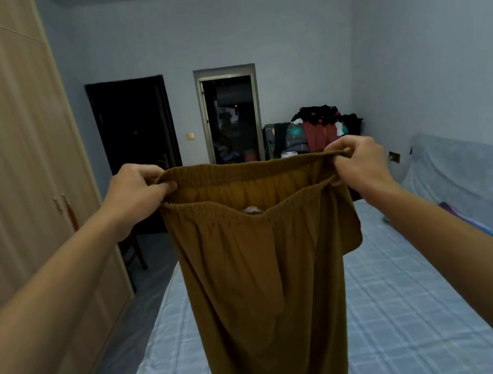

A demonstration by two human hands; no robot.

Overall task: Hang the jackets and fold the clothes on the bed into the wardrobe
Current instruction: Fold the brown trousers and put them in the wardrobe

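Soft brown trousers (261, 274) (elastic, gathered waistband)

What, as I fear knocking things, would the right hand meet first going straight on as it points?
Probably the clothes heap past the bed, ahead of the right hand gripping the brown trousers; nothing nearer shows, depth unclear.

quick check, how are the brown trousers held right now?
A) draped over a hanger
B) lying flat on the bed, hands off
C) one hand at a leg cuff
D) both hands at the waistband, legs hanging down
D: the left hand and the right hand each grip an end of the elastic waistband of the brown trousers, which hang down in the air above the bed.
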